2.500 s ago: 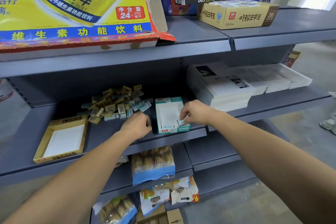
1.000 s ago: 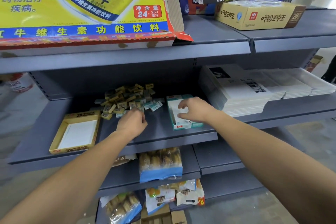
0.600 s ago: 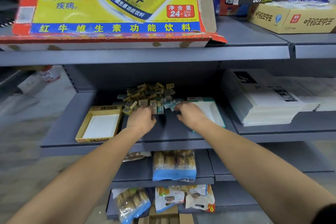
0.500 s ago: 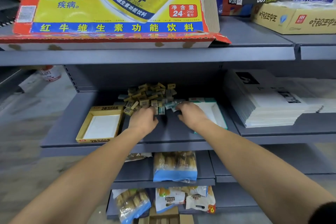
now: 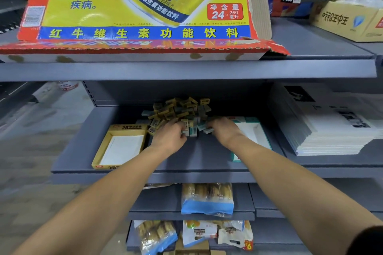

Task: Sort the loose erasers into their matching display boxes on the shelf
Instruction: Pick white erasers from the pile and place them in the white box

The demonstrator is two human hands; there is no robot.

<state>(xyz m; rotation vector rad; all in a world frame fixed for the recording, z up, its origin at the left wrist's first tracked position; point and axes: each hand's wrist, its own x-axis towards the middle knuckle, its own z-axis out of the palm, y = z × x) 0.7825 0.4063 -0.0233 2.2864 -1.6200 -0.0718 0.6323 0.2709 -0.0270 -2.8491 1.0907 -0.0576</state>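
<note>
Fingertips of both hands, left point(image 5: 169, 136) and right point(image 5: 222, 130), are lying buried in the eraser pile point(image 5: 178, 113), so whether either is gripping an eraser cannot be told. The right forearm is covering part of the teal display box point(image 5: 256, 134); the left forearm is hiding the front corner of the yellow display box point(image 5: 121, 147). Print on single erasers is showing too small to read.

Eraser pile point(image 5: 180, 109) mid-frame on the middle shelf point(image 5: 186, 161), between two boxes.
Left box point(image 5: 121, 147) sits lower left of the pile; right box point(image 5: 255, 134) lies to its right, beside stacked booklets point(image 5: 323, 130).
</note>
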